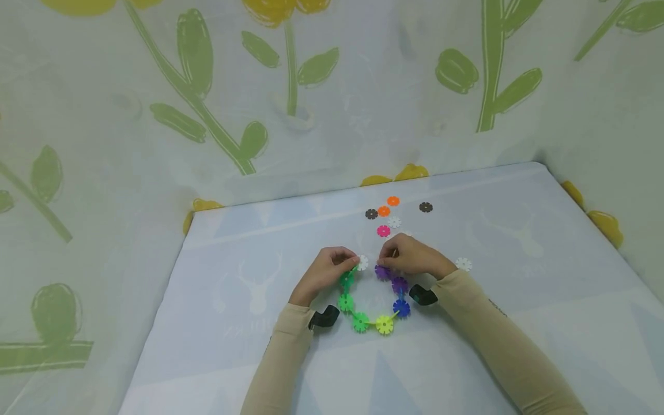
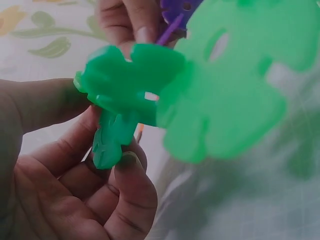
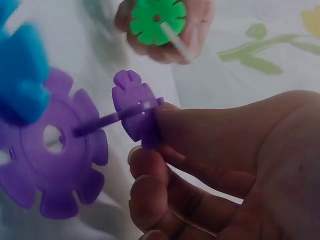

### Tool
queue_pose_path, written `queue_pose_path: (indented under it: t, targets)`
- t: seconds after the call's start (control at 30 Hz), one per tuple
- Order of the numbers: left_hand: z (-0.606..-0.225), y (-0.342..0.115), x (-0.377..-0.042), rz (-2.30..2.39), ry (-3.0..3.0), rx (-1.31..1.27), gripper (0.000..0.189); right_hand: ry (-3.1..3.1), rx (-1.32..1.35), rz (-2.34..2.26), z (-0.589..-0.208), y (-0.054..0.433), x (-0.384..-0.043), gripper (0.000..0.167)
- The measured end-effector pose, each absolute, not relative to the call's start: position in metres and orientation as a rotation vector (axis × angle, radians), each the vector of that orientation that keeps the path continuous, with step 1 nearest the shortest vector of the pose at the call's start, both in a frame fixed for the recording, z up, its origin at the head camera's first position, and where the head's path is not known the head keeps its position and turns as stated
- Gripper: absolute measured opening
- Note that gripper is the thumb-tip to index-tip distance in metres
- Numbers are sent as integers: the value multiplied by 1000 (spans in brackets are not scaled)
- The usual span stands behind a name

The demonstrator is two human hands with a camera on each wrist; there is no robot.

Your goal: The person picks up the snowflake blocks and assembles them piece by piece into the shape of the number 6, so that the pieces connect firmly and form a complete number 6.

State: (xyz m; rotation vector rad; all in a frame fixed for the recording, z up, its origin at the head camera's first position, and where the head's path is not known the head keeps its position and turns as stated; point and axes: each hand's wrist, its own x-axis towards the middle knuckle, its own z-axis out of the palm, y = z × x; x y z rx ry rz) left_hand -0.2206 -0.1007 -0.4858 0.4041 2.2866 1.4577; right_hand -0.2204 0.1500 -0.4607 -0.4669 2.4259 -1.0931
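A chain of slotted plastic flower discs curves round in an open ring on the table, green on the left, a yellow disc (image 1: 384, 324) at the front, a blue disc (image 1: 401, 308) and purple on the right. My left hand (image 1: 324, 275) pinches the green end (image 2: 117, 135) between thumb and fingers. A white disc (image 1: 362, 263) sits at that end, edge-on beside a green disc (image 3: 157, 22) in the right wrist view. With thumb and fingers, my right hand (image 1: 412, 255) pinches the purple end disc (image 3: 134, 102). A gap separates the two ends.
Beyond the hands lie loose discs: orange (image 1: 393, 201), dark brown (image 1: 371, 214), pink (image 1: 383, 231) and white (image 1: 394, 222). Another dark brown disc (image 1: 426, 207) is further right, and a white disc (image 1: 464, 264) lies by the right forearm. A flower-printed wall (image 1: 363, 132) borders the table (image 1: 207, 288).
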Motion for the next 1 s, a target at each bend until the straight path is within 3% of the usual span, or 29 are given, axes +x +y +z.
queue_pose_path:
  t: [0.3, 0.73, 1.0]
  targets:
    - [-482, -106, -221, 1418, 2305, 365, 30, 2475, -430, -1102, -459, 154, -226, 17]
    - [-478, -112, -222, 1373, 2254, 334, 29, 2751, -54, -1165, -471, 193, -254, 27]
    - [-478, -115, -222, 1388, 2244, 342, 29, 2716, -70, -1076, -470, 186, -278, 36]
